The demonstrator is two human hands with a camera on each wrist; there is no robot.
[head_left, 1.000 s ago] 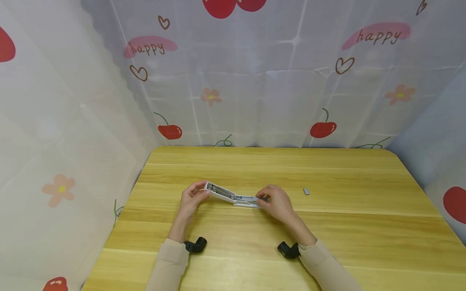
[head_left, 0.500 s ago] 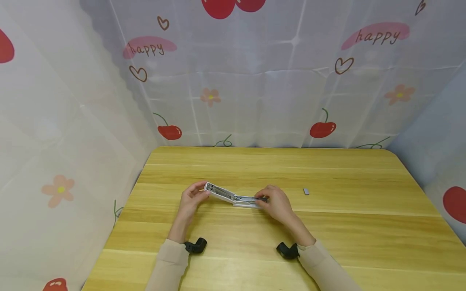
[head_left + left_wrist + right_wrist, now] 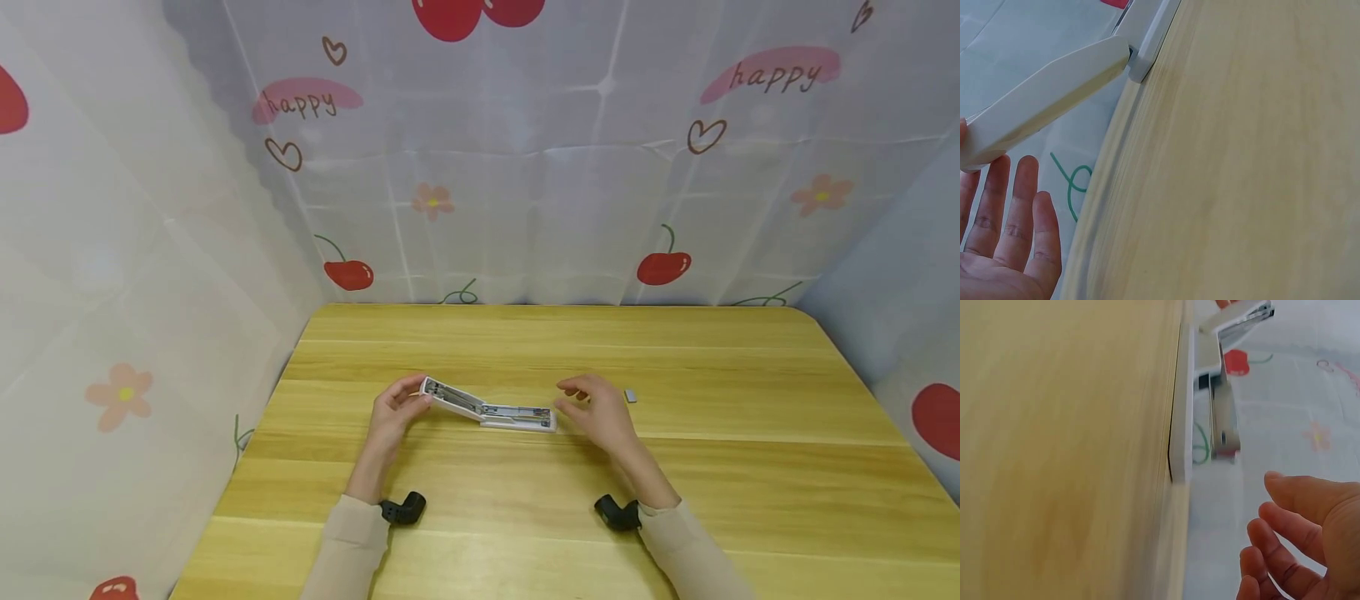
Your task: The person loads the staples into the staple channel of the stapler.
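A white stapler [image 3: 517, 424] lies on the table, its top arm swung back up to the left so the metal inside shows. My left hand [image 3: 392, 412] holds the end of that raised arm between thumb and fingers. In the left wrist view, the stapler [image 3: 1054, 94] slants upward above the fingers of my left hand [image 3: 1013, 237]. Just right of the base, my right hand [image 3: 606, 417] hovers with relaxed fingers, holding nothing. The right wrist view shows a gap between my right hand [image 3: 1310, 531] and the stapler [image 3: 1180, 419], whose metal magazine [image 3: 1225, 415] stands apart from the base.
A small grey strip that looks like staples [image 3: 631, 396] lies on the wooden table [image 3: 480, 517] beyond my right hand. Behind the table hangs a pale curtain [image 3: 525, 192] printed with cherries. Black cameras sit on both wrists.
My right hand has let go of the stapler's magazine and moved right, uncovering the base's right end. My left hand and the stapler stay in place.
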